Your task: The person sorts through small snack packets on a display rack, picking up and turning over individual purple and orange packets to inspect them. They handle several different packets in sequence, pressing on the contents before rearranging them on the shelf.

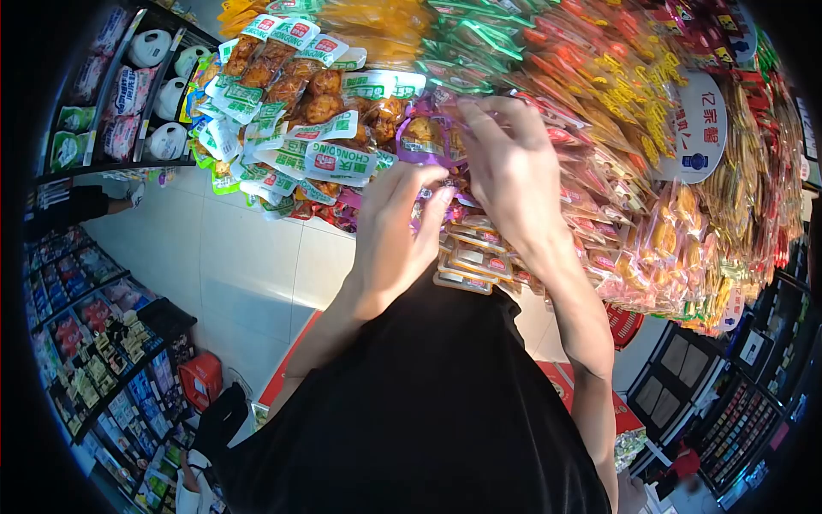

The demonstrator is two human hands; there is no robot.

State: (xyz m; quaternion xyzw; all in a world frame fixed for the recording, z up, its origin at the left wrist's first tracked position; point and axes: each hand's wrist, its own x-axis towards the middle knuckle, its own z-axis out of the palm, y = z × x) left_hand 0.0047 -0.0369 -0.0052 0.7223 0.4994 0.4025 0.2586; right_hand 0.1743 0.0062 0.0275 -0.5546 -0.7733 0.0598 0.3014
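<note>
My left hand [396, 224] is closed, thumb and fingers pinched together at the lower edge of the purple-edged snack packets [421, 156]. What exactly lies between the fingertips is partly hidden. My right hand [514, 167] reaches over the same purple packets from the right, its fingers bent down and smeared by motion. Whether it grips a packet I cannot make out. To the left hang clear packets of brown meat snacks [324, 96] with white and green labels. Small trays of packaged food [473, 259] sit just below my hands, near my black shirt.
Red and yellow snack packets [591, 94] fill the display on the right, with a white oval sign [700, 128] among them. Green packets [471, 43] hang behind. Shelves [103, 343] stand at the left across the tiled floor [244, 257]. Other people are partly visible at the edges.
</note>
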